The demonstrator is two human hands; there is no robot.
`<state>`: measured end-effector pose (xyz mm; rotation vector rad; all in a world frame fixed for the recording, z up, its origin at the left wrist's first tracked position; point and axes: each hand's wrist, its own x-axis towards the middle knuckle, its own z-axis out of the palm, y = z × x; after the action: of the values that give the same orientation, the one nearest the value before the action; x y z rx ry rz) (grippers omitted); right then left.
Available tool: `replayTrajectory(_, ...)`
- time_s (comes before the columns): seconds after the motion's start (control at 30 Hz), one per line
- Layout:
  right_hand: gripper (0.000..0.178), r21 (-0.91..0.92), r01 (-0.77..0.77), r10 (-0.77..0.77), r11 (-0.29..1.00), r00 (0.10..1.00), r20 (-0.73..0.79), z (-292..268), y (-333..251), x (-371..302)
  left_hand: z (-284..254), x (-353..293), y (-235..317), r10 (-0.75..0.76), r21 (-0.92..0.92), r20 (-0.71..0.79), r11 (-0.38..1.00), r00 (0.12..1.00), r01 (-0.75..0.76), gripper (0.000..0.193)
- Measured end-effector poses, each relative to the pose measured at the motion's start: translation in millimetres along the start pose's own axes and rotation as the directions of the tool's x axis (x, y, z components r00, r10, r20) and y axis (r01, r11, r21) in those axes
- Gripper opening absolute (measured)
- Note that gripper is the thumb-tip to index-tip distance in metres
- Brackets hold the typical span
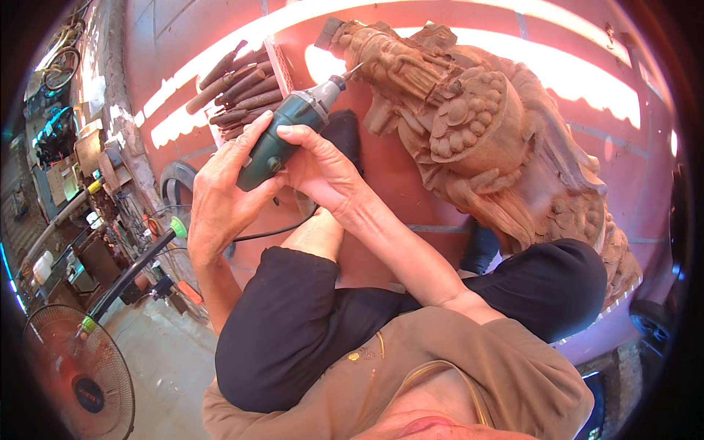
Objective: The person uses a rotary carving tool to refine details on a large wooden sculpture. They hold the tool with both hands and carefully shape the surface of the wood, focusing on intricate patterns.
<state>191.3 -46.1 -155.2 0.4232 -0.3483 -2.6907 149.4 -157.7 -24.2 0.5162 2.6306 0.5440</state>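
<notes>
A green and grey rotary tool [281, 139] is held up between both my hands, its thin bit pointing up and to the right. My left hand [231, 180] wraps round the back of its body. My right hand [319, 163] grips it from the other side, thumb along the casing and the other fingers partly hidden. The bit's tip is close to the head of a large carved wooden statue [513, 139]; whether they touch I cannot tell. The brown statue lies on its side, with a rounded basket-like cluster carved in its middle. A black cord trails from the tool.
Left of the statue, several chisels with brown handles [246, 92] lie bunched in a holder. Red tiles [191, 37] cover the floor, with bright sunlight bands. A fan [88, 381] stands at lower left, below cluttered tools and boxes. My bent legs [279, 315] flank the work.
</notes>
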Motion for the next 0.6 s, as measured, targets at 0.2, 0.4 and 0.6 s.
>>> replayTrajectory(0.2,0.038,-0.063,-0.072,0.070,0.995,0.997,-0.041,-18.5,0.5,-6.6,9.1,-7.3,-10.2,-0.085,-0.075,0.062,0.993,0.994,0.090,0.081)
replayTrajectory(0.4,0.034,-0.115,-0.051,0.038,0.992,0.992,-0.117,-7.2,-2.1,-9.3,17.4,-12.3,-19.2,-0.048,-0.136,-0.007,0.990,0.999,0.046,0.082)
replayTrajectory(0.6,0.034,-0.098,-0.042,0.036,0.994,0.997,-0.063,-4.4,-0.8,-6.4,5.8,-8.1,-13.8,-0.042,-0.099,0.023,0.994,0.999,0.044,0.084)
